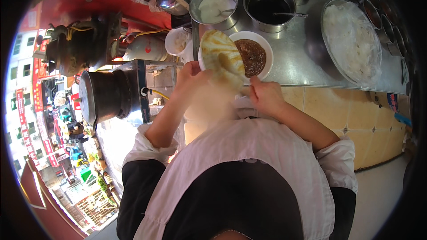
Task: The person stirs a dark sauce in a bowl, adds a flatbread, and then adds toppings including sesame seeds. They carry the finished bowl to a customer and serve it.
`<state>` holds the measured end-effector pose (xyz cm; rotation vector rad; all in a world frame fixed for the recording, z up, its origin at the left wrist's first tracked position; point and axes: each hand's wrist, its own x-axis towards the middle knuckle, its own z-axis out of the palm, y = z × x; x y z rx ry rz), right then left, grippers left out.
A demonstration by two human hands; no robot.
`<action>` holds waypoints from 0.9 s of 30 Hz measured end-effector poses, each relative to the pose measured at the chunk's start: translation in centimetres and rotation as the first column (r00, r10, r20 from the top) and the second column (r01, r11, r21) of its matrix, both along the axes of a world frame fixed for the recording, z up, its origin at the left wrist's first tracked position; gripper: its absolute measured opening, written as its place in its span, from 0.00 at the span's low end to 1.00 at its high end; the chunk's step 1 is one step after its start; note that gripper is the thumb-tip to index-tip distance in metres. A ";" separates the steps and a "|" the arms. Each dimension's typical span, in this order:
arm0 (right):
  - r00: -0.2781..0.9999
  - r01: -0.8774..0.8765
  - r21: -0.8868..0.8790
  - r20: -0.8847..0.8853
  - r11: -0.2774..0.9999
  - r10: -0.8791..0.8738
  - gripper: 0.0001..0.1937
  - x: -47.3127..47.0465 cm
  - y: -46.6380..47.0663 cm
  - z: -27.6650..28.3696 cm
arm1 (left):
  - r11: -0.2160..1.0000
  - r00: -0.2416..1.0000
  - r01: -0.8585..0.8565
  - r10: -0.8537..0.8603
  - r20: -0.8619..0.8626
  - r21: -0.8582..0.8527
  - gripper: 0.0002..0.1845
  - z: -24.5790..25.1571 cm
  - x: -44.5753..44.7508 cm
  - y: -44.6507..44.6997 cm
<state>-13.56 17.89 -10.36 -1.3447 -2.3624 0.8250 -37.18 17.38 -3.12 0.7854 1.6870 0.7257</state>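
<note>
My left hand (pixel 195 78) grips a white bowl (pixel 220 48) by its near side, tipped so that its sauce-streaked inside shows; a blur covers part of it. Beside it on the steel counter sits a second white bowl (pixel 269 50) with brown sauce (pixel 251 58) in it. The fingers of my right hand (pixel 267 95) are at this bowl's near rim, the thumb side against it. Whether sauce is running from the tilted bowl cannot be seen.
Metal pots of white (pixel 213 8) and dark liquid (pixel 269 8), each with a spoon, stand behind the bowls. A large plastic-covered basin (pixel 353 43) is at right. A white tub (pixel 178 41) sits left of the counter (pixel 293 63). A big dark lidded pot (pixel 106 95) stands further left.
</note>
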 end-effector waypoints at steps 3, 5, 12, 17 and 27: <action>0.998 0.008 -0.054 0.059 0.999 -0.005 0.09 0.0 0.0 -0.1 | 0.999 1.000 0.001 -0.001 -0.006 0.036 0.22 0.2 0.1 -0.1; 0.973 0.195 -0.030 0.128 0.980 -0.190 0.09 0.0 -0.1 -0.3 | 0.998 1.000 -0.001 0.002 -0.003 0.062 0.22 0.1 -0.1 -0.4; 0.990 -0.117 0.028 -0.073 0.993 0.119 0.09 0.3 -0.4 -0.8 | 0.998 0.999 0.029 -0.031 0.018 0.059 0.22 -0.2 -0.6 -0.3; 0.991 0.133 -0.024 -0.027 0.991 -0.134 0.08 0.1 -0.2 -0.1 | 0.998 1.000 0.010 -0.009 -0.016 0.067 0.22 0.3 -0.5 -1.3; 0.988 0.155 -0.097 0.028 0.983 -0.153 0.06 0.3 -0.4 0.3 | 0.996 1.000 -0.005 0.005 0.000 0.091 0.21 0.7 0.4 -2.4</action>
